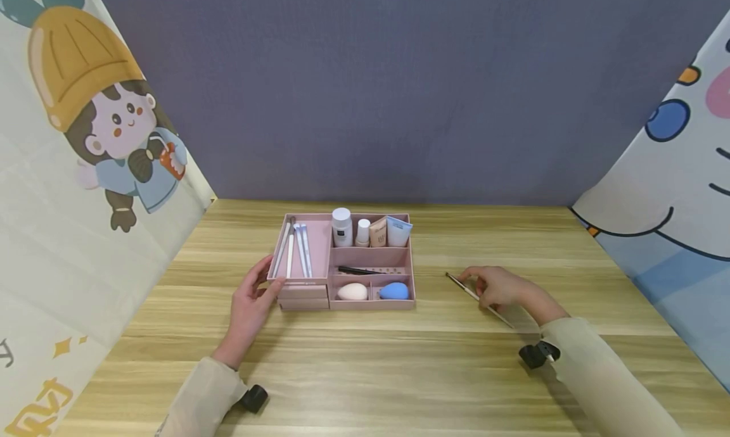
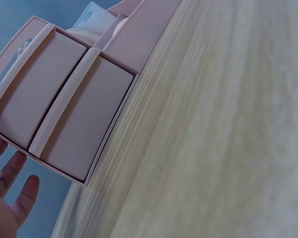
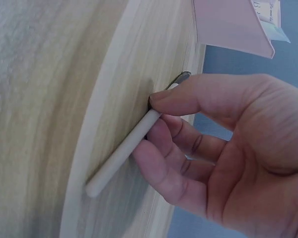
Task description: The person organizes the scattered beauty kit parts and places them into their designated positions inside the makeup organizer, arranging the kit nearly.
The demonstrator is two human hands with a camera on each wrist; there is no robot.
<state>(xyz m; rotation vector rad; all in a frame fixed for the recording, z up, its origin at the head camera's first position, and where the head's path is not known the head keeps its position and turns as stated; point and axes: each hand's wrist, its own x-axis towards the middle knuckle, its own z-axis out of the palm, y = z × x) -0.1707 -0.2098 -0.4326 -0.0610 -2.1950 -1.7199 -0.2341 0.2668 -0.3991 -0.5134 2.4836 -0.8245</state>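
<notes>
In the head view, a pink organizer box (image 1: 371,304) stands on the table. My left hand (image 1: 253,297) touches its left side, thumb by the front corner, fingers fairly straight in the left wrist view. Several slim makeup brushes (image 1: 308,253) lie in its upper left tray. To the right of the box, my right hand (image 1: 504,286) pinches a makeup brush (image 3: 121,156) between thumb and fingers. This brush has a pale handle and a dark tip, and it lies low against the tabletop; whether it is lifted I cannot tell.
The organizer holds a white bottle (image 1: 342,229), a small bottle (image 1: 363,233), a beige tube (image 1: 378,232), a blue tube (image 1: 398,232), a black pencil-like item (image 1: 358,270), a pale sponge (image 1: 353,291) and a blue sponge (image 1: 395,291). Two drawers (image 2: 87,116) face front. A grey-blue partition (image 1: 388,95) rises behind.
</notes>
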